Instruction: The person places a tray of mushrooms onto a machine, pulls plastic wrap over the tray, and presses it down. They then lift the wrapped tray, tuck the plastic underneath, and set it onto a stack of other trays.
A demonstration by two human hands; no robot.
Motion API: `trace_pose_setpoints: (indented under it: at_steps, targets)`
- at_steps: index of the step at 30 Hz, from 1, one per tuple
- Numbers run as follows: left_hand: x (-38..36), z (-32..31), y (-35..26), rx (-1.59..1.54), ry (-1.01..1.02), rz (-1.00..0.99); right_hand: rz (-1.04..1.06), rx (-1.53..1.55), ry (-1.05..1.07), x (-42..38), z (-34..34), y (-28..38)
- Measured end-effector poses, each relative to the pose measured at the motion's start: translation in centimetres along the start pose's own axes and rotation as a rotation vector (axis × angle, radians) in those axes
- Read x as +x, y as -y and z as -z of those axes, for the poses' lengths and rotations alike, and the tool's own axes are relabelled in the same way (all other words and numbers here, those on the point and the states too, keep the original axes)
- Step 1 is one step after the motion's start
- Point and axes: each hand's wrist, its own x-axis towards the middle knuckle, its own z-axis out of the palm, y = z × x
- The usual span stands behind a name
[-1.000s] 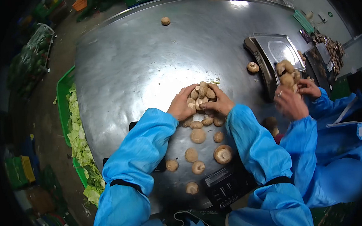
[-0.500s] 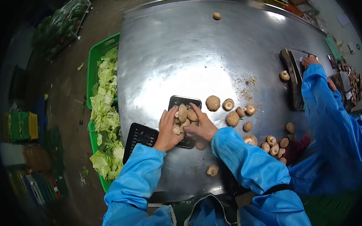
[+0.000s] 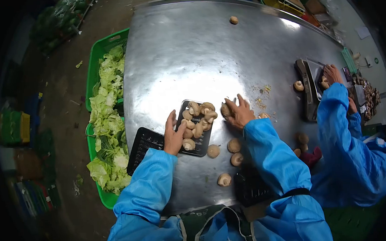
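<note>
A black plastic tray [image 3: 201, 151] heaped with several brown mushrooms [image 3: 197, 130] lies on the metal table. My left hand [image 3: 173, 137] is at the tray's left side, fingers stretched and apart, thumb close to the mushrooms; it holds nothing. To the right of the tray, my right hand [image 3: 241, 114] has its thumb and forefinger around a single mushroom [image 3: 225, 110], its other fingers spread. Below my right hand lie a few loose mushrooms [image 3: 234, 145]. An empty black tray [image 3: 144, 145] sits under my left forearm; another dark tray [image 3: 251, 188] is partly hidden by my right sleeve.
Green crates [image 3: 94, 73] of cabbage leaves [image 3: 104, 138] stand along the table's left edge. At right, a co-worker's hand [image 3: 333, 74] is at a tray on a scale [image 3: 308, 92]. Lone mushrooms lie at the far edge [image 3: 234, 20] and beside the scale [image 3: 298, 85]. Crumbs [image 3: 261, 93] litter the table.
My right hand has left the filled tray and moved right to a loose mushroom. My left hand has opened away from the pile. Two mushrooms now show right of the tray's lower end.
</note>
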Motion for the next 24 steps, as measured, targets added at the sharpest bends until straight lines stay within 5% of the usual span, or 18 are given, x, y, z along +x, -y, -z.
trace_pose_setpoints:
  at_steps: [3,5,7,9,11,15,18,19,21,24]
  targets:
    - [0.3,0.4,0.2,-0.124,0.003,0.139,0.069,0.054,0.056,1.2,-1.2,-1.9]
    - [0.2,0.5,0.1,-0.143,-0.004,0.176,0.15,0.284,-0.105,1.5,-1.9,-2.9]
    - [0.3,0.4,0.0,-0.229,-0.023,0.203,0.062,0.524,-0.066,1.4,-1.7,-2.8]
    - [0.3,0.2,0.0,-0.232,-0.025,0.205,0.191,1.038,-0.016,-0.6,0.6,0.7]
    - [0.3,0.2,0.0,-0.221,-0.014,0.204,0.422,0.811,-0.071,-1.5,0.2,4.2]
    - [0.4,0.0,-0.3,-0.314,-0.005,0.196,0.489,0.299,-0.057,-2.1,-1.8,7.5]
    - [0.3,0.4,-0.2,-0.312,-0.003,0.209,0.358,0.782,-0.178,-1.9,-2.2,6.1]
    - [0.4,0.5,-0.1,-0.272,0.0,0.198,0.119,0.91,-0.27,-1.9,-3.3,5.3]
    - [0.2,0.3,-0.8,-0.268,0.012,0.203,-0.158,1.105,0.1,-1.9,-3.5,4.3]
    - [0.4,0.1,-1.0,-0.309,0.044,0.213,-0.199,1.133,0.178,-1.8,-4.5,5.0]
